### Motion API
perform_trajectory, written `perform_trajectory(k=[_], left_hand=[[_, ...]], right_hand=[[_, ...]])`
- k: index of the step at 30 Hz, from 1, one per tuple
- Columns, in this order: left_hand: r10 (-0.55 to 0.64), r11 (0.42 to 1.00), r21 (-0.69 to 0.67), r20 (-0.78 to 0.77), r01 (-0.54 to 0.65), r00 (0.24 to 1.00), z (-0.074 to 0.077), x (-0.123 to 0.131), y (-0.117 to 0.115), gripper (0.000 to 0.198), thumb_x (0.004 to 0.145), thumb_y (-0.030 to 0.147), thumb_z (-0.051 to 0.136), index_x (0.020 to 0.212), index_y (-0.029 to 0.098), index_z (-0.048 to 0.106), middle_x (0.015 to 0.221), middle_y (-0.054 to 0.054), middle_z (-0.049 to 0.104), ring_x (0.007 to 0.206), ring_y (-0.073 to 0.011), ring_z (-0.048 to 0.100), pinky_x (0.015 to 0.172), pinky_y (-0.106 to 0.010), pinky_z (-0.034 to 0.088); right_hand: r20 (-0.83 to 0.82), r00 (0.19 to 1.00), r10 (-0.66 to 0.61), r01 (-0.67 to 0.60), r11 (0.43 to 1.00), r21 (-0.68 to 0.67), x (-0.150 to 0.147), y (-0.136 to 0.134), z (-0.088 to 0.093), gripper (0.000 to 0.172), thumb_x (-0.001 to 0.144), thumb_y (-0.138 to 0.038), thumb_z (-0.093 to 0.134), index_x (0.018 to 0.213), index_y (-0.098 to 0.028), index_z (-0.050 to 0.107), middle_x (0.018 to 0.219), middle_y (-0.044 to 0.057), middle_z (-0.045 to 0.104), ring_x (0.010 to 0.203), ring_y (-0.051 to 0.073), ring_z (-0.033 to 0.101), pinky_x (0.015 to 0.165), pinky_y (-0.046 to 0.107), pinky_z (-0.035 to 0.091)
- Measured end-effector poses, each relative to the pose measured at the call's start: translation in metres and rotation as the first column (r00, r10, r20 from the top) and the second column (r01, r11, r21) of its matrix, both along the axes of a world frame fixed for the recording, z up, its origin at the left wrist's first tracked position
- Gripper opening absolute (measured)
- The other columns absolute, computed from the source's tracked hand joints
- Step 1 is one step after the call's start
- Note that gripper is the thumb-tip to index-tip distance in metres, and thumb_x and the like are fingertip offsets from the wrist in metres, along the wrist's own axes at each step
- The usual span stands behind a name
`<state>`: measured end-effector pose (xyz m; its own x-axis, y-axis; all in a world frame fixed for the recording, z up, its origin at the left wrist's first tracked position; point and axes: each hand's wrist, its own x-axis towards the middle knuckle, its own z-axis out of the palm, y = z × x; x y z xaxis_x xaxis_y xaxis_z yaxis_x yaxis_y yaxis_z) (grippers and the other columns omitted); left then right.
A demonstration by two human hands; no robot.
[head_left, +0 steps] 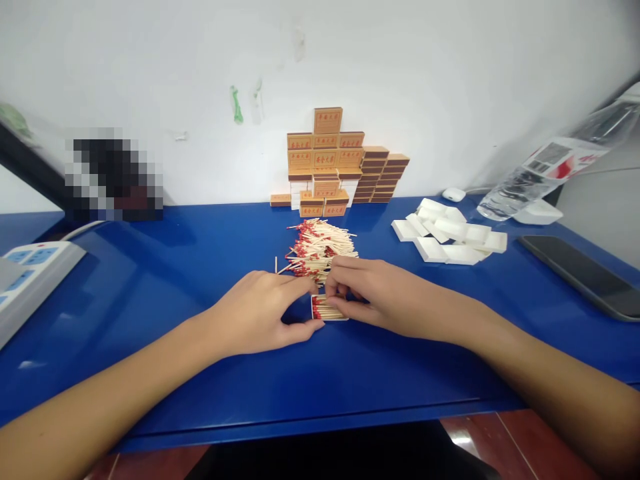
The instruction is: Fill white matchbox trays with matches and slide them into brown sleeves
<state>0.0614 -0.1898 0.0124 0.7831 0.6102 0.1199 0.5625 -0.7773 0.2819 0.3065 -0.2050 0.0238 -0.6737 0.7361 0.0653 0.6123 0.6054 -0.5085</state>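
White tray (pixel 321 311) half behind right hand (pixel 373 293)

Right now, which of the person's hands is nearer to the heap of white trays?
Right. The right hand rests in front and left of the white trays, on the small match-filled tray; the left hand sits farther left, across that tray.

Blue table (pixel 150 280) w/ matches (pixel 320 243), trays (pixel 453 233)
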Motion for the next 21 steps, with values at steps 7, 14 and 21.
perform_trajectory(k=[7,14,21], left_hand=[[0.002,1.000,0.017,-0.013,-0.002,1.000,-0.0004,0.0007,0.0006,0.030,0.094,0.047,0.064,0.103,0.019,0.068,0.067,0.003,0.062,0.058,-0.0157,0.059,0.057,-0.030,0.039],[0.002,1.000,0.027,-0.014,-0.002,1.000,-0.0005,0.0006,0.0012,0.032,0.095,0.048,0.063,0.105,0.019,0.068,0.071,0.001,0.067,0.060,-0.0164,0.062,0.057,-0.029,0.041],[0.007,1.000,0.013,-0.025,-0.006,1.000,-0.0006,-0.0002,0.0013,0.030,0.095,0.048,0.063,0.103,0.019,0.068,0.073,0.001,0.067,0.060,-0.0163,0.061,0.057,-0.029,0.040]], right_hand=[[0.009,1.000,0.009,-0.009,0.998,0.064,0.0007,0.0010,-0.0024,0.012,0.104,-0.026,0.057,0.097,-0.019,0.064,0.097,0.004,0.063,0.078,0.015,0.057,0.068,0.029,0.041],[0.038,0.999,0.014,-0.016,0.997,0.073,0.0014,-0.0008,-0.0002,0.013,0.103,-0.025,0.058,0.100,-0.019,0.069,0.100,0.005,0.063,0.081,0.017,0.059,0.072,0.032,0.044],[0.055,0.998,-0.001,-0.001,1.000,0.026,0.0017,-0.0014,-0.0006,0.018,0.106,-0.033,0.054,0.097,-0.019,0.063,0.099,0.005,0.063,0.076,0.016,0.057,0.069,0.031,0.043]])
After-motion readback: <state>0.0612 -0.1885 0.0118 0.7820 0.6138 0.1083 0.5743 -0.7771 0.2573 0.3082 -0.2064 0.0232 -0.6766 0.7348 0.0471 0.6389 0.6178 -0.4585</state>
